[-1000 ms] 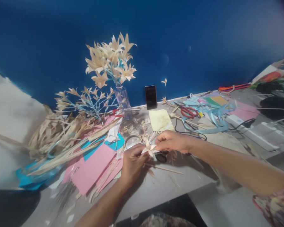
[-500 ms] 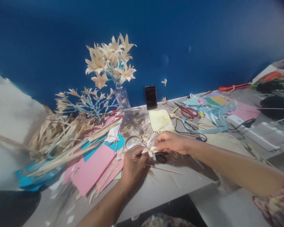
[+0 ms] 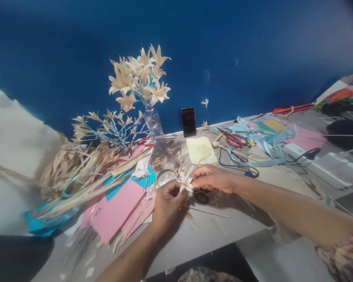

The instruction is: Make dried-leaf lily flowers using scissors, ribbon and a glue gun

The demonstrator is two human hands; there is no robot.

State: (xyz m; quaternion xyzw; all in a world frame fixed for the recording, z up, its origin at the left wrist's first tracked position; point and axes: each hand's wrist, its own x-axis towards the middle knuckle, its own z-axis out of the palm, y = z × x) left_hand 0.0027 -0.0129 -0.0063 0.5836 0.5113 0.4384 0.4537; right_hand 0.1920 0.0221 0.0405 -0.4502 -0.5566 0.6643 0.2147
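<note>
A small cream flower [image 3: 186,182] with pointed petals sits between my two hands, just above the table. My left hand [image 3: 169,199] is closed around its lower side, its fingers partly hidden behind the petals. From the right, my right hand [image 3: 210,178] pinches a petal at the flower's edge. Below the hands a thin stick [image 3: 207,212] lies on the table, and a dark scissor handle [image 3: 201,197] shows beside the right fingers. A roll of tape [image 3: 166,176] rests just behind my left hand.
Cream flowers [image 3: 139,74] stand in a clear bottle [image 3: 153,125] at the back. Dried husks [image 3: 73,164] and pink paper [image 3: 119,209] cover the left. A phone [image 3: 188,121] leans on the wall. Red-handled scissors [image 3: 237,140], blue ribbon [image 3: 270,158] and a power strip [image 3: 332,168] lie right.
The flower has turned slightly between my fingers, its petals now facing more toward me. Both hands stay in nearly the same place; the whole view has shifted a little.
</note>
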